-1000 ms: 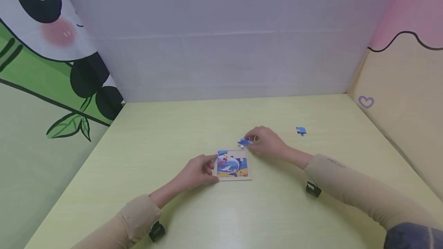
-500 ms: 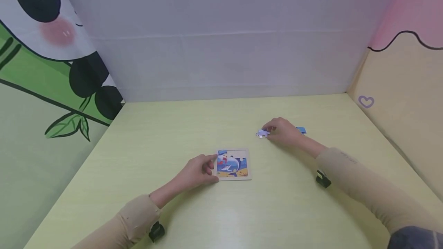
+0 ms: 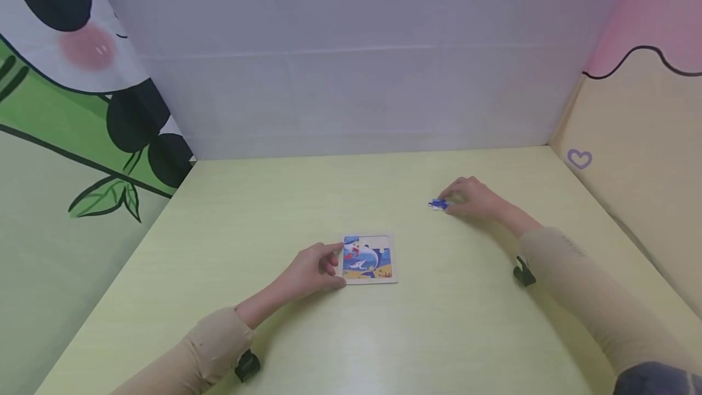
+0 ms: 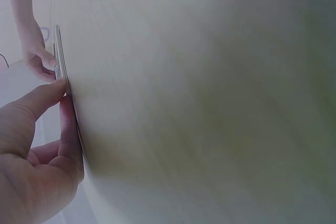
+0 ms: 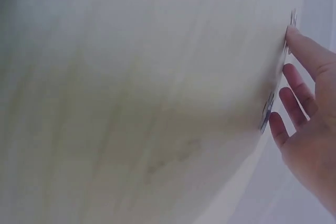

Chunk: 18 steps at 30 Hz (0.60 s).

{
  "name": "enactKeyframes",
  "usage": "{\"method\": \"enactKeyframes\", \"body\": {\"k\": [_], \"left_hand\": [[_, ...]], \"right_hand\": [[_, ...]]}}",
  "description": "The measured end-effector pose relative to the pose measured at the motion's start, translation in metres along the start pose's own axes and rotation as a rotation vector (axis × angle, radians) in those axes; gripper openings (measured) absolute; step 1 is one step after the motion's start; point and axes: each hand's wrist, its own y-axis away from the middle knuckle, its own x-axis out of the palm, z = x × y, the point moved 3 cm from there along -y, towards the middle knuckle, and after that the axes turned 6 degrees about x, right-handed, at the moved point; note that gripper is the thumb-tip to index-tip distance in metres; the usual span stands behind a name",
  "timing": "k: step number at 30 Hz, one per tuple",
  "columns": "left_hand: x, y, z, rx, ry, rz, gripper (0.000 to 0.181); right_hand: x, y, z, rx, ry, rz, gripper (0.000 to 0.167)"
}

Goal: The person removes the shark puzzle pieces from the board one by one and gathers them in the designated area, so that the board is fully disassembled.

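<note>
In the head view a small square puzzle board (image 3: 373, 281) lies on the table, with a whale picture and a bare gap along its top right. My left hand (image 3: 309, 271) holds the board's left edge, thumb at the lower corner and index finger at the upper one. The left wrist view shows those fingers (image 4: 68, 124) against the thin edge. Farther back on the right, my right hand (image 3: 476, 200) pinches a blue jigsaw piece (image 3: 437, 204) low over the table. Under its outer fingers, another jigsaw piece (image 5: 266, 113) appears in the right wrist view.
The pale yellow table (image 3: 263, 212) reaches back to a grey cloth wall (image 3: 351, 96). Cartoon-printed panels stand on the left (image 3: 82, 157) and on the right (image 3: 636, 157). A black wrist device (image 3: 248, 366) hangs under the left sleeve.
My right hand has carried the jigsaw piece away from the board, rightward and farther back. It now covers the spot where another piece lay. The left hand and board have stayed in place.
</note>
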Motion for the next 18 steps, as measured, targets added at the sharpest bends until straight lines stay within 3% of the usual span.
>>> {"method": "enactKeyframes", "body": {"k": [8, 18], "left_hand": [[0.0, 0.001, -0.001, -0.01, -0.005, 0.003, 0.076], [-0.002, 0.002, -0.004, -0.006, -0.009, 0.005, 0.076]], "right_hand": [[-0.006, 0.007, -0.014, 0.067, -0.081, 0.044, 0.034], [-0.007, 0.009, -0.013, 0.095, -0.133, 0.07, 0.035]]}}
